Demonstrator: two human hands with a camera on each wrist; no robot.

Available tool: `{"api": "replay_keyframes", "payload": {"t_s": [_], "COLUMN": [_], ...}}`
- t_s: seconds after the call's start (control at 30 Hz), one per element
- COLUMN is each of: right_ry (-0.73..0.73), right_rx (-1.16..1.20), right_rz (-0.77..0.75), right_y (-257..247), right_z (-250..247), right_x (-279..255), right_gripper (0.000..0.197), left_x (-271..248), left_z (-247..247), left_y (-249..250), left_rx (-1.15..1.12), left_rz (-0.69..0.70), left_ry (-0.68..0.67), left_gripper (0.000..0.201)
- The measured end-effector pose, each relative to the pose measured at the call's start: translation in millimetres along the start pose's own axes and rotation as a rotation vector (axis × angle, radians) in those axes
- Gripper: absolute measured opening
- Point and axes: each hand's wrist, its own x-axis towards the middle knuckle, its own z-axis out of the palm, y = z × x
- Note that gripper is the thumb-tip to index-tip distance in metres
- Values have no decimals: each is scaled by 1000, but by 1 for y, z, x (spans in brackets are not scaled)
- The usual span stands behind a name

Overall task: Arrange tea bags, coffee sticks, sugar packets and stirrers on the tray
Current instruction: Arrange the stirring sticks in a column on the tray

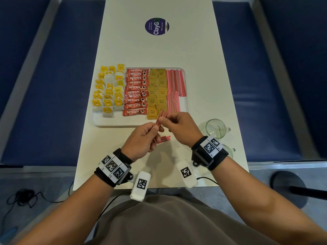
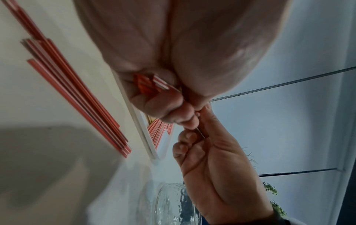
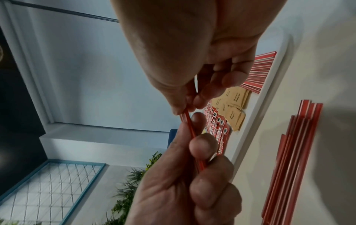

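Both hands hold one bundle of red stirrers [image 1: 161, 116] just above the white tray's [image 1: 115, 123] near rim. My left hand [image 1: 153, 129] grips the lower end, fingers curled round it [image 2: 152, 85]. My right hand [image 1: 164, 121] pinches the upper part [image 3: 185, 117]. On the tray lie yellow tea bags [image 1: 108, 89], red coffee sticks [image 1: 136, 91], brown sugar packets [image 1: 156, 92] and rows of stirrers [image 1: 175, 85]. A few loose stirrers [image 1: 165, 138] lie on the table under my hands, also clear in the right wrist view [image 3: 292, 152].
Two glass cups stand at the right, one [image 1: 215, 128] beside the tray's near corner and another [image 1: 230, 151] partly behind my right wrist. A round purple sticker [image 1: 157, 26] is on the far table. Blue benches flank the table.
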Motion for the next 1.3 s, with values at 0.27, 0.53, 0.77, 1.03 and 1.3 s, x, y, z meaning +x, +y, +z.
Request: {"api": "replay_keyframes", "payload": {"t_s": [0.27, 0.53, 0.77, 1.03, 1.3], "right_ry": [-2, 36, -41, -48, -56], "right_rx": [62, 99, 113, -11, -139], "right_rz": [82, 100, 61, 100, 65], "right_y": [1, 2, -4, -15, -48], "right_z": [-5, -5, -6, -15, -54], "right_x": [3, 5, 4, 15, 42], "right_gripper": [27, 33, 23, 28, 29], "left_x": [1, 4, 8, 13, 23], "left_z": [7, 9, 6, 4, -6], "left_y": [3, 2, 2, 9, 16], "left_rx": [-119, -107, -98, -194, -211], "left_rz": [-40, -11, -12, -56, -80], "left_ry": [-33, -6, 10, -24, -21], "left_gripper": [30, 30, 28, 31, 29]}}
